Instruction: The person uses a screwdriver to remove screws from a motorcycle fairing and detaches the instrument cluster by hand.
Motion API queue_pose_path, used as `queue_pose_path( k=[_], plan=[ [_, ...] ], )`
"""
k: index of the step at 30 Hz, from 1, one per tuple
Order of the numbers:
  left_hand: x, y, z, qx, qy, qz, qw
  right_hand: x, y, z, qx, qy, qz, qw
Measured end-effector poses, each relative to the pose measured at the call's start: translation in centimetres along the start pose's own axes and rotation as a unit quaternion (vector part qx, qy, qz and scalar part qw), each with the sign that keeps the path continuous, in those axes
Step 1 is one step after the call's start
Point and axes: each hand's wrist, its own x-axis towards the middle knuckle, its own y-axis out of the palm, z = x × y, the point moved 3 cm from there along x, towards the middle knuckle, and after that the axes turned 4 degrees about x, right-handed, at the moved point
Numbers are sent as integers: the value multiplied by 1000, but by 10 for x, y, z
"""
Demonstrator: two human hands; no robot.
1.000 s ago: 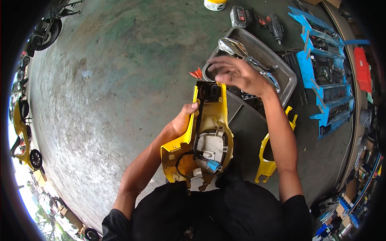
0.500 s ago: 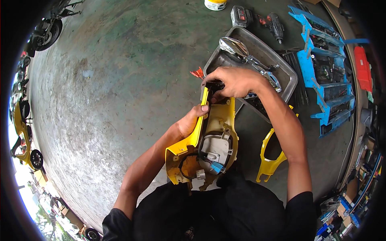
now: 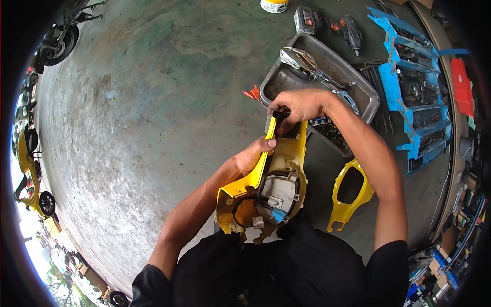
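A yellow scooter headlight cowl (image 3: 289, 154) stands tilted in front of me, its hollow inner side facing up. Inside its near end sits a pale lamp housing (image 3: 279, 193) with a blue connector (image 3: 278, 215), and a white connector (image 3: 258, 222) hangs beside it. My left hand (image 3: 255, 155) is closed around the cowl's left edge, thumb on the rim. At the far end, my right hand (image 3: 299, 108) pinches a dark part (image 3: 279, 115) at the cowl's tip; its fingertips reach inside and are partly hidden.
A metal tray (image 3: 372, 115) holds a chrome mirror (image 3: 299, 59) and small parts. A yellow trim frame (image 3: 353, 197) lies on the floor at right. Beyond are a cordless impact driver (image 3: 351, 35), its battery-like block (image 3: 308, 20), a blue toolbox (image 3: 391, 87) and a red case (image 3: 462, 87).
Both hands and the cowl have shifted slightly right and toward me. My right forearm has moved right, uncovering more of the trim frame. Each hand keeps its hold.
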Motion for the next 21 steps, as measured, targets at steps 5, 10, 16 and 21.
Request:
queue_pose_path(
  k=[5,10,16,21],
  plan=[
    [2,7,-1,36,24,-11,999,-13,3,14,-95,31,-2,995],
    [7,6,-1,98,34,-25,994,-5,8,10,-222,51,-98,969],
    [17,-25,31,220,-5,-57,974,-4,29,-20,-191,-12,-213,958],
    [12,-9,38,84,29,11,996,-17,29,-14,-84,-13,-127,988]
  ],
)
